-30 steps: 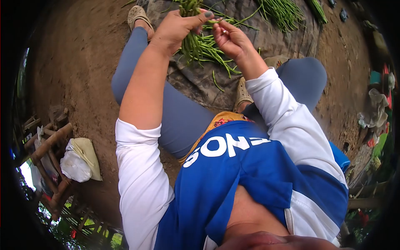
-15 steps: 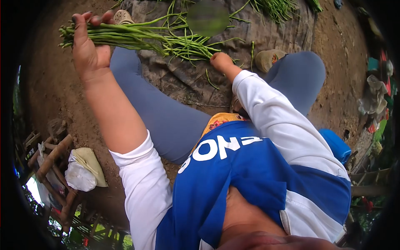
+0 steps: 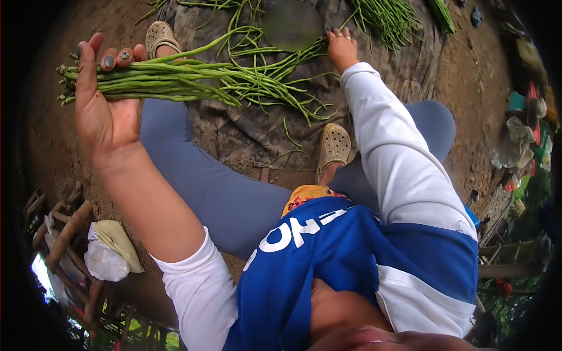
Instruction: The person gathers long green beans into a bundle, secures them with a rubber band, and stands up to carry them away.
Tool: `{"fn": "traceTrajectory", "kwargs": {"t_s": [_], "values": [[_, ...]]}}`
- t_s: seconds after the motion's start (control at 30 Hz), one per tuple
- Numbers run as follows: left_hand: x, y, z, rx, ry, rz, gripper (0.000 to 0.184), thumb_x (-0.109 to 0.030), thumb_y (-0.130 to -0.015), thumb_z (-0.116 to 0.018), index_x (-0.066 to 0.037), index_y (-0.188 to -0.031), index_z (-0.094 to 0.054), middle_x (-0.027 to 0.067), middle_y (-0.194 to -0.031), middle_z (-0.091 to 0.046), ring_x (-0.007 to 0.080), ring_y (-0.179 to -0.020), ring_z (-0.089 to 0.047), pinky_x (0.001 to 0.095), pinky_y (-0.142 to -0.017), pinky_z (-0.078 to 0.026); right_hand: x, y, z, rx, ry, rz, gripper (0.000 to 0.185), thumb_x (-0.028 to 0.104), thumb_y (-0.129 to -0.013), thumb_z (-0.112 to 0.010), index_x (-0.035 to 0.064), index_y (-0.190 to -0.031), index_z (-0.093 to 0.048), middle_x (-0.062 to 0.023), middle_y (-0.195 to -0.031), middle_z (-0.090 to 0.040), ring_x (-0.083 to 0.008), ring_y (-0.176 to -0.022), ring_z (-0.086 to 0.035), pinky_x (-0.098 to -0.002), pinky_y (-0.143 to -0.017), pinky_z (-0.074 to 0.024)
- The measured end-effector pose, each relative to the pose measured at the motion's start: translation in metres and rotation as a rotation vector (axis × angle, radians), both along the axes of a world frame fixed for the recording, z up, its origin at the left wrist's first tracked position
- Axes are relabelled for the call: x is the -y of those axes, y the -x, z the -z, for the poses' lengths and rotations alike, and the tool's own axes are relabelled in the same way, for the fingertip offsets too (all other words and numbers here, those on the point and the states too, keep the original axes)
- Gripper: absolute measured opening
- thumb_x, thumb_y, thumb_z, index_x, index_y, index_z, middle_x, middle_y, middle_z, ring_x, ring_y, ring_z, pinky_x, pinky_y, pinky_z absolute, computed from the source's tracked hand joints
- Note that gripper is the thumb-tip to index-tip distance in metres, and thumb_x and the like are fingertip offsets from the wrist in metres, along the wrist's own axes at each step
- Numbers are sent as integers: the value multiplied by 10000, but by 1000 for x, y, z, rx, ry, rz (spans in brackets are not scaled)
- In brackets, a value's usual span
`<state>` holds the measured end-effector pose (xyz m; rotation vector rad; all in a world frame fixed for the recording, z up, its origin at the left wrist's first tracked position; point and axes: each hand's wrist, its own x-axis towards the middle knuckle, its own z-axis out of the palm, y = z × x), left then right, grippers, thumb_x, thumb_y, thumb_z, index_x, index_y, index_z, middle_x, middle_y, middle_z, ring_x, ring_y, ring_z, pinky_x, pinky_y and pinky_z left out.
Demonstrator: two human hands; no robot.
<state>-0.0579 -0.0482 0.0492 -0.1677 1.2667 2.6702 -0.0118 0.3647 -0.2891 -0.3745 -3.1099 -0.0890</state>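
Observation:
My left hand (image 3: 108, 111), palm up at the upper left, has its fingers curled round a bundle of long green beans (image 3: 158, 82). Their stem ends stick out past the fingers, and the thin tips fan out to the right over a dark sheet (image 3: 225, 137). My right hand (image 3: 342, 50) is stretched out to the far part of the sheet, apart from the bundle tips. Its fingers are bent at a loose long bean (image 3: 313, 50), seemingly pinching it; the fingertips are small and partly hidden. More loose beans (image 3: 246, 38) lie beyond the bundle.
A pile of long beans (image 3: 386, 20) lies at the far right of the sheet, with another bunch (image 3: 440, 14) beside it. My feet in tan clogs (image 3: 335, 143) flank the sheet. A pale sack (image 3: 114, 251) stands left near bamboo poles (image 3: 70, 234). A round blur covers the top centre.
My right hand has left the bundle's tips and moved up and right to the loose beans. My left hand has shifted left and slightly down with the bundle. My right knee has moved, uncovering a clog.

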Motion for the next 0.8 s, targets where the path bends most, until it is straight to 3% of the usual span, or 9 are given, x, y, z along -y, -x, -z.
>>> {"fn": "traceTrajectory", "kwargs": {"t_s": [0.07,0.17,0.27,0.37,0.43,0.6,0.67,0.77,0.8], "values": [[-3,1,0,7,-20,32,325,-229,-929,-631,13,-1110,-509,28,-710,-467,188,-739,-501,436,-895,-476,-4,5,-24,248,-25,-32,270,185,-916,-445,145,-1093,-645,-69,-1254,-599,-273,-1283,-456,-453,-997,-364],[-17,-3,-6,22,25,0,315,-224,-936,-621,13,-1115,-516,21,-700,-448,179,-742,-501,445,-895,-478,-6,-6,-33,296,-110,-120,268,179,-908,-454,165,-1087,-653,-65,-1206,-626,-256,-1212,-521,-453,-970,-389],[-13,1,6,0,-22,29,295,-220,-918,-649,21,-1074,-581,29,-746,-552,166,-726,-550,395,-856,-501,-14,-6,-44,429,26,-115,232,191,-863,-543,155,-1057,-665,-82,-1089,-668,-273,-1075,-606,-451,-907,-446],[-13,2,11,89,-31,34,364,-187,-932,-622,36,-1196,-508,25,-724,-478,157,-730,-514,425,-938,-469,-32,8,-70,597,289,-330,194,200,-822,-613,127,-983,-695,-86,-915,-708,-249,-861,-674,-415,-785,-507],[-11,2,21,85,1,44,345,-190,-909,-658,36,-1149,-557,18,-744,-504,148,-745,-537,385,-880,-502,-48,15,-88,625,617,-201,204,173,-819,-674,81,-998,-705,-59,-764,-698,-144,-650,-658,-319,-659,-523],[-20,-6,34,123,62,97,302,-183,-885,-690,32,-1082,-610,22,-803,-566,151,-755,-555,340,-799,-533,-51,21,-204,461,650,-127,199,155,-837,-676,43,-999,-705,-45,-761,-686,-109,-659,-626,-262,-622,-506],[-27,-7,42,60,105,198,267,-201,-904,-666,19,-1043,-610,48,-810,-585,181,-760,-570,374,-828,-531,-49,16,-225,351,1014,-52,220,167,-877,-668,39,-1056,-681,-46,-853,-689,-100,-745,-635,-254,-662,-516],[-65,-32,25,191,170,132,139,-159,-844,-729,-76,-901,-633,11,-715,-605,128,-593,-582,286,-567,-510,15,-1,-288,322,1343,-117,226,187,-909,-664,18,-1060,-665,-32,-880,-682,-104,-774,-639,-246,-679,-518],[-72,-37,24,156,216,128,165,-199,-846,-732,-90,-919,-633,2,-726,-611,132,-594,-587,291,-569,-515,28,-4,-291,304,1442,-164,225,194,-910,-667,13,-1043,-670,-29,-874,-680,-102,-777,-636,-244,-684,-513]]}}
